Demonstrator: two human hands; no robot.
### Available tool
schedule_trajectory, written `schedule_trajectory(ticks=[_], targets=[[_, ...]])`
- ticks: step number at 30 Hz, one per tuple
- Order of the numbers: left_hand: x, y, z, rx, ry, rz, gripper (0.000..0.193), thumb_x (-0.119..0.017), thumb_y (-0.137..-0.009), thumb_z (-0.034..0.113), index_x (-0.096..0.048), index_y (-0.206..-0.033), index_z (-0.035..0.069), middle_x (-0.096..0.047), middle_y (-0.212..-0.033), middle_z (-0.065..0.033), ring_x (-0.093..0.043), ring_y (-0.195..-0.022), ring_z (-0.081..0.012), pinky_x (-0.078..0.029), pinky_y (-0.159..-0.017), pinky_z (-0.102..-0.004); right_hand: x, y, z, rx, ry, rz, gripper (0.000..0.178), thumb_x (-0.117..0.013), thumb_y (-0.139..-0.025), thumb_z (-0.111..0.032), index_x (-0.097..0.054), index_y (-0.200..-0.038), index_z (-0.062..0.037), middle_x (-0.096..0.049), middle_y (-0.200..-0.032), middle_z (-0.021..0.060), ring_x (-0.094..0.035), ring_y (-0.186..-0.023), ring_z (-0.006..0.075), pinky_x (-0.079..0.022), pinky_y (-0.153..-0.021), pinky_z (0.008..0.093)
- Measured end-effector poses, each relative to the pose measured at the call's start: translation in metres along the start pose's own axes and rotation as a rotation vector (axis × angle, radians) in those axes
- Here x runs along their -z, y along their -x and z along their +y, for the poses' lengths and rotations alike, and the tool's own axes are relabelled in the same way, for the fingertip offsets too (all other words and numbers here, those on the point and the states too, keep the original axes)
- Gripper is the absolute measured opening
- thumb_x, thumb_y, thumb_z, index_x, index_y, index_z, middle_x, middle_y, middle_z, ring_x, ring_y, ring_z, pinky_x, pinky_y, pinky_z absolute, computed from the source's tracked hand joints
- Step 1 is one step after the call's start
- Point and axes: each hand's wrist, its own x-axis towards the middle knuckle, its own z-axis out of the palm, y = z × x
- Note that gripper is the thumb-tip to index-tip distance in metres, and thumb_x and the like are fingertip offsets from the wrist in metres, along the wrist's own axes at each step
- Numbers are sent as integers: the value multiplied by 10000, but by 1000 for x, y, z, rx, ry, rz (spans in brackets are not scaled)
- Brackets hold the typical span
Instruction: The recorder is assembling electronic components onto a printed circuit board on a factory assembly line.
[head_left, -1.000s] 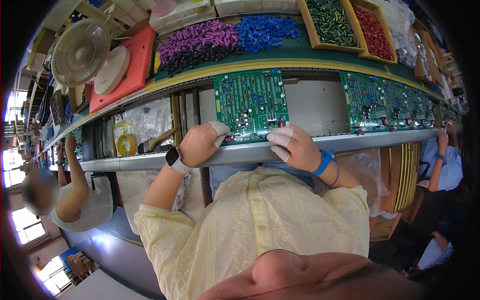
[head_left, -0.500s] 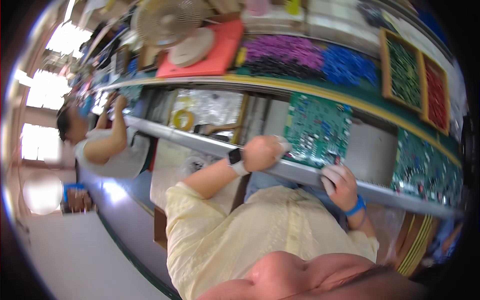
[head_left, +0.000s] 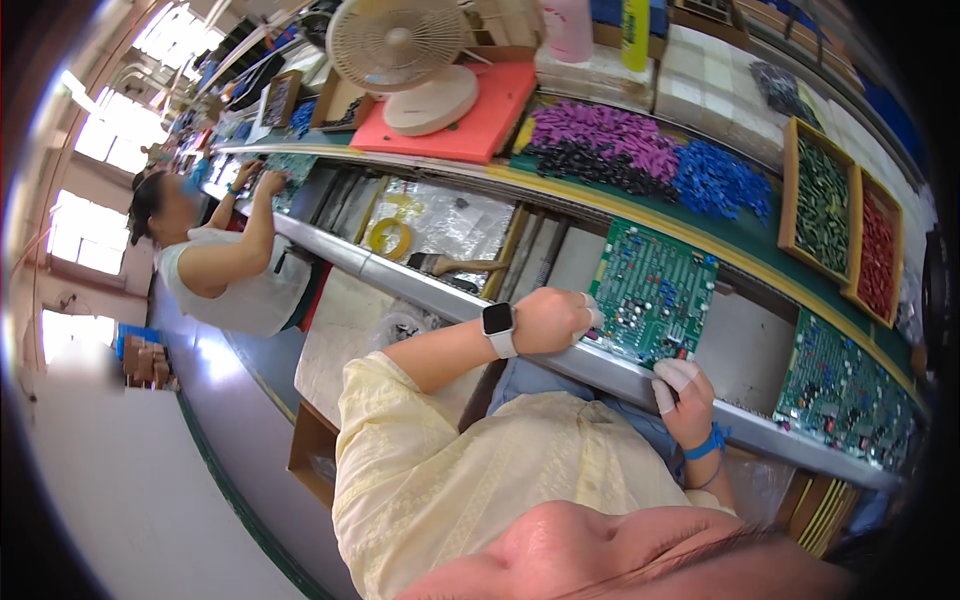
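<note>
A green circuit board (head_left: 650, 290) studded with small components lies across the rails of the bench in front of me. My left hand (head_left: 551, 321), wearing a watch, is closed at the board's near left corner, with covered fingertips against its edge. At the near right corner, the white-covered fingers of my right hand (head_left: 685, 398) are bent over the edge, a blue band round that wrist. The undersides of both grips are hidden. To the right, another populated circuit board (head_left: 845, 395) rests on the same rails.
Beyond the rails lie piles of purple parts (head_left: 605, 135), black parts (head_left: 590, 168) and blue parts (head_left: 722, 180). Wooden trays hold green parts (head_left: 822, 205) and red parts (head_left: 876, 245). A fan (head_left: 400, 50), a brush (head_left: 455, 265) and yellow tape (head_left: 390, 238) are leftward. A co-worker (head_left: 230, 260) works farther left.
The whole view has shifted, so the bench appears lower and farther right, and the picture is sharper. Both my hands stay at the same corners of the board.
</note>
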Motion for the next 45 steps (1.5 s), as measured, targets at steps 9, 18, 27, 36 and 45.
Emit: schedule_trajectory(ticks=[9,18,27,36,45], targets=[[10,-21,3,67,60,-14,172,-610,-733,28,-616,-902,62,-613,-878,-130,-597,-785,-297,-480,-680,-363,-8,14,23,143,165,169,165,-632,-756,-112,-605,-917,-94,-579,-904,55,-569,-807,216,-477,-718,336],[-1,-21,7,77,69,-76,201,-592,-756,-23,-617,-956,-24,-621,-902,-168,-610,-786,-304,-491,-666,-347,46,156,-9,-199,427,390,153,-646,-747,-120,-625,-898,-104,-600,-883,78,-590,-781,252,-495,-688,352],[-3,-17,4,172,24,-81,198,-593,-770,-14,-619,-966,-25,-629,-910,-164,-622,-781,-281,-493,-666,-323,122,402,83,-1241,961,311,270,-555,-699,-107,-628,-958,-86,-583,-1042,187,-525,-999,358,-416,-891,426],[11,13,-27,309,94,-1,217,-633,-733,10,-633,-950,30,-640,-897,-139,-630,-829,-265,-502,-734,-329,171,317,123,-1387,868,-78,452,-557,-753,-461,-627,-1032,-112,-619,-1026,173,-579,-965,336,-434,-858,462],[5,-8,4,179,0,-14,199,-621,-752,140,-641,-928,50,-620,-877,-147,-592,-806,-330,-481,-718,-383,207,481,207,-1496,1220,-676,641,-490,-821,-530,-474,-1233,-39,-497,-1212,244,-491,-1109,369,-383,-941,449]])
